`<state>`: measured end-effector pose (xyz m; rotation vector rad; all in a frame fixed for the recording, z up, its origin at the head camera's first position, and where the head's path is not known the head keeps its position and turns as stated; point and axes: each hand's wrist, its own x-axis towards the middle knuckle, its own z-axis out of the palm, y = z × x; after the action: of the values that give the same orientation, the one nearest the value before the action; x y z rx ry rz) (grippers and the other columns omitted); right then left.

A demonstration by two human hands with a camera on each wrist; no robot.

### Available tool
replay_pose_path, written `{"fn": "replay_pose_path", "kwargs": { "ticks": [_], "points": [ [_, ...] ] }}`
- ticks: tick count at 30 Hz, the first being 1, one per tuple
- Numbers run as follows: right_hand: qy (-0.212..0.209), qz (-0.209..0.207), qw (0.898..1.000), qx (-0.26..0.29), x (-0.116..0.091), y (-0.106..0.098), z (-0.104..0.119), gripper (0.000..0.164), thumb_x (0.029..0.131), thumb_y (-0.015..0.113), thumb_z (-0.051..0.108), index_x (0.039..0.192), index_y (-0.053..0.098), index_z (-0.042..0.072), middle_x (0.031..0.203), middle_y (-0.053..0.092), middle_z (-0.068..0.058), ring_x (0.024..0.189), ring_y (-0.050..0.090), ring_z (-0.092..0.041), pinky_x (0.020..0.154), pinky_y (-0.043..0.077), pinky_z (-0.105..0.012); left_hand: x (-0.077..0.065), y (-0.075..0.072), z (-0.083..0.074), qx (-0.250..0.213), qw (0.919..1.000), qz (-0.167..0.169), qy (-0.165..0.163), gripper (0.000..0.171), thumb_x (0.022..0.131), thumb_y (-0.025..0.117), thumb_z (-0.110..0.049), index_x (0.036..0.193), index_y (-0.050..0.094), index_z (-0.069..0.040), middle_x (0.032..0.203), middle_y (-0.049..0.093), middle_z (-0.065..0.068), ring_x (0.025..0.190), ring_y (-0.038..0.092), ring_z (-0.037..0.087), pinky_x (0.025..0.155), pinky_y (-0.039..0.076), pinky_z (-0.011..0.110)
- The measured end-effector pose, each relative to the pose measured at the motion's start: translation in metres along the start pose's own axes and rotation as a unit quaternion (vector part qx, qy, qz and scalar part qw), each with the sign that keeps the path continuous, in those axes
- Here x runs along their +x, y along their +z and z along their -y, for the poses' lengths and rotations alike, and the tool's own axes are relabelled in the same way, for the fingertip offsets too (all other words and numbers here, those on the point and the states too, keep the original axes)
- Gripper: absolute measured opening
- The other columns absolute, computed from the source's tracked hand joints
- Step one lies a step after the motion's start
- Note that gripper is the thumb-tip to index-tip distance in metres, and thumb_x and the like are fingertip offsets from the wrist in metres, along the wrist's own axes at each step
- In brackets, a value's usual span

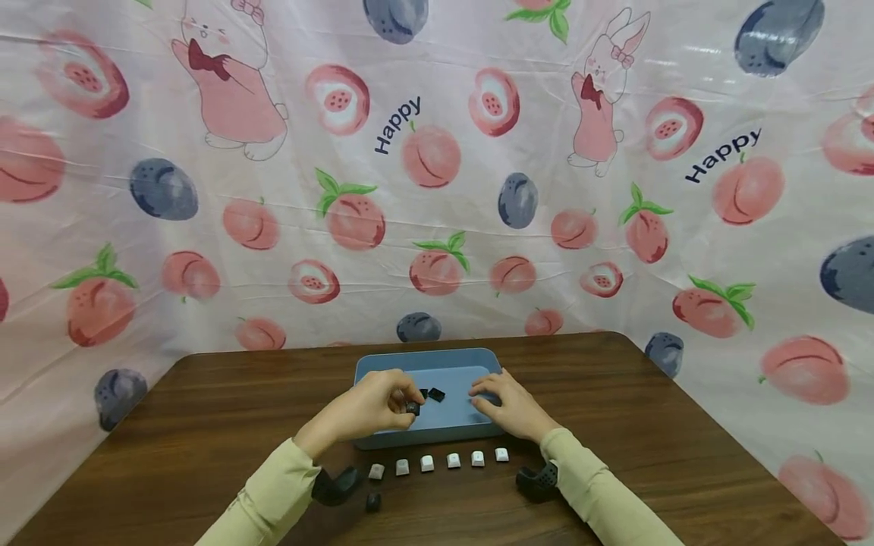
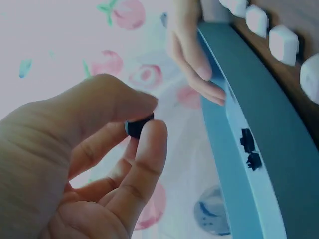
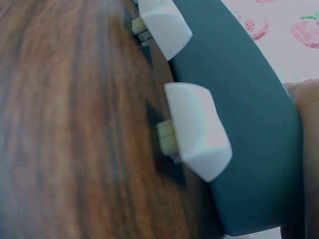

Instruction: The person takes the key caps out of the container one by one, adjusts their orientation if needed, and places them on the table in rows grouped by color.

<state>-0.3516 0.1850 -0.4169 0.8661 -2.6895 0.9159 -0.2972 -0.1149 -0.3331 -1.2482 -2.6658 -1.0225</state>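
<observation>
"What is the left hand (image 1: 384, 402) up to?"

"It's pinching a small black cap (image 2: 134, 129) between thumb and fingertips, raised over the left side of the blue tray (image 1: 444, 434)."

"Anything in the tray itself?"

"Two loose black pieces (image 1: 436, 395), lying close together on its floor, just right of that hand."

"And the right hand (image 1: 508, 407)?"

"Over the tray's right side, fingers relaxed and slightly bent, nothing visible in its grasp. Whether it touches the rim, I can't tell."

"What's on the counter (image 1: 239, 402)?"

"Six white caps (image 1: 454, 460) in a row along the near side of the tray, spaced apart. The right wrist view shows a yellowish part under one. A single dark piece (image 1: 373, 502) sits nearer the person, below the row's left end."

"Behind it all?"

"A pale cloth (image 1: 382, 315) printed with fruit and rabbits."
</observation>
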Motion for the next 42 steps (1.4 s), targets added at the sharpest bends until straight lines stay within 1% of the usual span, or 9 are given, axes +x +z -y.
{"fn": "replay_pose_path", "kwargs": {
  "ticks": [2,5,8,12,15,18,27,36,42],
  "points": [
    [-0.001,0.001,1.0,0.0,-0.002,-0.001,-0.001,0.03,0.104,0.059,0.028,0.122,0.072,0.009,0.134,0.064,-0.008,0.135,0.052,-0.032,0.127,0.013,-0.053,-0.009,0.001,-0.004,-0.014,0.9998,0.008,0.009,0.018,0.087,0.073,0.002,0.104,0.075,-0.005,0.099,0.07,0.004,0.075,0.063,0.001,0.068,0.056,0.022],
    [-0.004,0.001,1.0,0.002,-0.003,-0.002,-0.003,0.03,0.104,0.059,0.029,0.122,0.072,0.008,0.133,0.064,-0.009,0.134,0.052,-0.032,0.127,0.013,-0.053,-0.021,0.009,-0.006,-0.045,0.9985,0.03,0.007,0.019,0.087,0.075,0.001,0.106,0.074,-0.001,0.097,0.072,0.006,0.076,0.063,-0.001,0.069,0.057,0.021],
    [-0.004,0.002,1.0,0.002,-0.004,-0.003,-0.005,0.031,0.104,0.059,0.03,0.122,0.072,0.008,0.133,0.064,-0.01,0.133,0.053,-0.033,0.127,0.012,-0.053,-0.031,0.022,-0.005,-0.079,0.9957,0.048,-0.013,0.017,0.086,0.078,-0.001,0.102,0.072,-0.001,0.092,0.072,0.004,0.076,0.062,-0.002,0.069,0.056,0.021],
    [0.002,0.005,1.0,0.002,-0.005,-0.003,-0.005,0.031,0.104,0.059,0.029,0.123,0.072,0.008,0.134,0.063,-0.011,0.134,0.052,-0.033,0.127,0.011,-0.052,-0.043,0.04,-0.003,-0.1,0.9935,0.043,-0.034,0.014,0.084,0.081,-0.003,0.096,0.072,-0.006,0.088,0.071,-0.001,0.073,0.061,-0.003,0.067,0.055,0.02],
    [0.004,0.005,1.0,0.001,-0.005,-0.001,-0.004,0.03,0.104,0.059,0.027,0.122,0.072,0.008,0.133,0.064,-0.011,0.134,0.052,-0.033,0.127,0.012,-0.052,-0.049,0.048,-0.002,-0.101,0.9934,0.028,-0.046,0.014,0.083,0.082,-0.004,0.094,0.074,-0.006,0.089,0.071,-0.003,0.072,0.062,-0.003,0.066,0.055,0.02],
    [0.002,0.005,1.0,-0.003,-0.003,0.001,-0.003,0.029,0.104,0.059,0.027,0.122,0.072,0.009,0.133,0.064,-0.01,0.133,0.053,-0.032,0.127,0.012,-0.052,-0.053,0.052,0.0,-0.101,0.9937,0.011,-0.047,0.014,0.083,0.082,-0.004,0.095,0.075,-0.005,0.09,0.072,-0.002,0.073,0.063,-0.002,0.065,0.056,0.02],
    [-0.004,0.005,1.0,0.001,0.0,-0.002,0.0,0.029,0.104,0.059,0.028,0.121,0.073,0.009,0.132,0.064,-0.009,0.132,0.053,-0.031,0.127,0.011,-0.051,-0.064,0.053,0.005,-0.097,0.9941,-0.032,-0.037,0.015,0.085,0.082,-0.007,0.099,0.076,-0.005,0.095,0.073,0.0,0.079,0.066,-0.001,0.068,0.057,0.021],
    [-0.003,0.007,1.0,0.005,-0.002,-0.001,0.0,0.03,0.104,0.059,0.028,0.121,0.072,0.008,0.133,0.063,-0.01,0.134,0.052,-0.032,0.127,0.011,-0.052,-0.066,0.06,0.007,-0.055,0.9979,-0.031,-0.013,0.016,0.081,0.085,-0.006,0.094,0.075,-0.007,0.088,0.072,-0.004,0.076,0.065,-0.003,0.066,0.057,0.021],
    [-0.009,0.001,1.0,0.007,-0.001,-0.001,0.001,0.028,0.103,0.06,0.027,0.12,0.073,0.009,0.132,0.064,-0.01,0.132,0.053,-0.033,0.127,0.012,-0.054,-0.066,0.062,0.006,-0.036,0.9988,-0.027,-0.019,0.016,0.08,0.086,-0.005,0.092,0.075,-0.007,0.086,0.072,-0.005,0.074,0.064,-0.004,0.065,0.056,0.02]
  ]
}}
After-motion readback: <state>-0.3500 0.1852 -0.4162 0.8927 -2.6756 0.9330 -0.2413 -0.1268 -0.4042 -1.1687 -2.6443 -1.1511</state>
